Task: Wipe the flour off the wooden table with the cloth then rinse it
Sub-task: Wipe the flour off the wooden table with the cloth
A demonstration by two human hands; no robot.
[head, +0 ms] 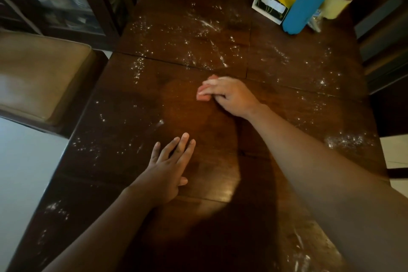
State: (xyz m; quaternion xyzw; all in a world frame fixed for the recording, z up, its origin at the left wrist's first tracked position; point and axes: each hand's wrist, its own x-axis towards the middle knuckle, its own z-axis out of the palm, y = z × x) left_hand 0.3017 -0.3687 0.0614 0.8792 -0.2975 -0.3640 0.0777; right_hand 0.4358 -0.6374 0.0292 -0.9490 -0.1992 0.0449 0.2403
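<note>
The cloth (202, 95) is a small pink wad on the table (212, 185), under the fingers of the right hand (229, 95), which bend over it and hold it down on the wood; only its edge shows past the fingertips and below them. The step in hand looks like the wiping itself, with the rinse not yet due. Flour (198, 35) lies in specks and streaks beyond the right hand, out past both its sides, and along the table edges nearer the person (the patch just around the cloth looks mostly bare). The next move probably calls for a firm, flat sweep of the cloth away from the fingertips into the speckled area beyond, gathering rather than scattering. The left hand (170, 168) lies flat on the wood, fingers straight, holding nothing, well short of the cloth.
</note>
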